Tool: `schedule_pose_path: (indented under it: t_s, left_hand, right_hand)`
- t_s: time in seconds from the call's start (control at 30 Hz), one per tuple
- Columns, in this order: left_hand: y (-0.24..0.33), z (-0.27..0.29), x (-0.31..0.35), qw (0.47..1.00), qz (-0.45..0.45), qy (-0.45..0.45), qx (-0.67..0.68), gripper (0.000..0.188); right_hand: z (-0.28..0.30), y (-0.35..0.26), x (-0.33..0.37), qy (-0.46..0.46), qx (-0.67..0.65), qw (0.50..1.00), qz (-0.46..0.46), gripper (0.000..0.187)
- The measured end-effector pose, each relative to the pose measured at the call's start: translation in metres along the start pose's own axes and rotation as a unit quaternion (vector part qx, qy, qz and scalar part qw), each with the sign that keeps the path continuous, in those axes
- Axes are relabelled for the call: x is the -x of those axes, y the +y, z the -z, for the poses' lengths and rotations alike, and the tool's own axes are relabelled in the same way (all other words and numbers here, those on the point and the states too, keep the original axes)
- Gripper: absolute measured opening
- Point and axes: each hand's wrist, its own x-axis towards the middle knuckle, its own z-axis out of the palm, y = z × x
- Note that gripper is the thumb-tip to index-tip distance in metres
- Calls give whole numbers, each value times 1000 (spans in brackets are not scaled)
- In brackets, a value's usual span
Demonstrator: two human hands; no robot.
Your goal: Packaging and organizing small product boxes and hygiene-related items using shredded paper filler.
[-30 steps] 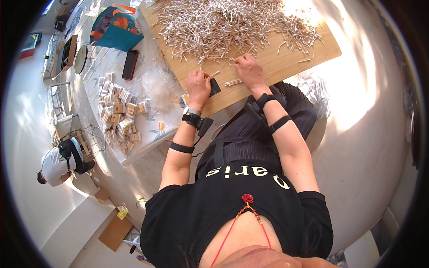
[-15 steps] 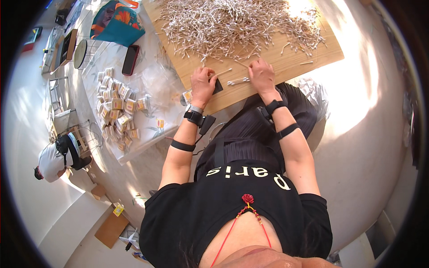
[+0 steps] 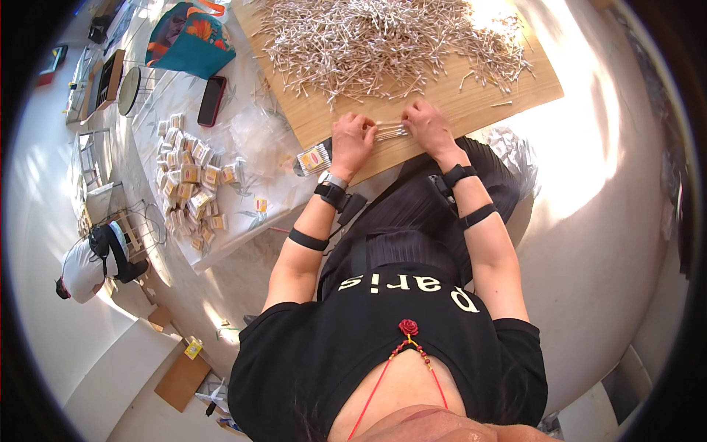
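A small row of white cotton swabs (image 3: 390,131) lies between my hands at the near edge of the wooden board (image 3: 479,107). My left hand (image 3: 353,141) has its fingers curled at the swabs' left ends. At their right ends, the fingers of my right hand (image 3: 429,130) are bent and closed; the fingertips are partly hidden. Beyond both hands spreads a large heap of loose cotton swabs (image 3: 383,46). Next to my left wrist is a clear pack of cotton swabs (image 3: 314,159) with a yellow and red label, by a dark flat object mostly covered by the hand.
Left of the board, a table with a pale cover (image 3: 243,239) bears a pile of packed swabs (image 3: 190,174), clear plastic bags (image 3: 254,132), a phone (image 3: 212,101) and a teal bag (image 3: 193,44). Crumpled white plastic (image 3: 512,158) is by my knee. Another person (image 3: 92,259) bends over at far left.
My left hand has moved right to the row of swabs, and my right hand slightly left. More swabs lie between the hands, and the pack by my left wrist shows more fully.
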Motion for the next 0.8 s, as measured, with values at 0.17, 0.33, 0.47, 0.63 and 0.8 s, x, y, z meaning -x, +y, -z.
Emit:
schedule_pose_path:
  t_s: [0.17,0.33,0.47,0.63,0.8]
  left_hand:
    - [3,1,-20,999,-11,27,-14,18]
    - [24,-25,-55,992,-87,66,-59,16]
    - [22,-41,-67,991,-75,24,-110,16]
    - [16,-37,-61,991,-84,25,-106,12]
    - [22,-29,-48,993,-73,24,-90,8]
  right_hand:
    - [8,8,-12,22,-74,994,-80,8]
    - [15,18,-38,116,31,992,-25,8]
    - [14,28,-44,93,100,990,22,9]
    - [14,31,-31,99,38,994,-29,10]
    - [13,32,-26,121,27,992,-30,9]
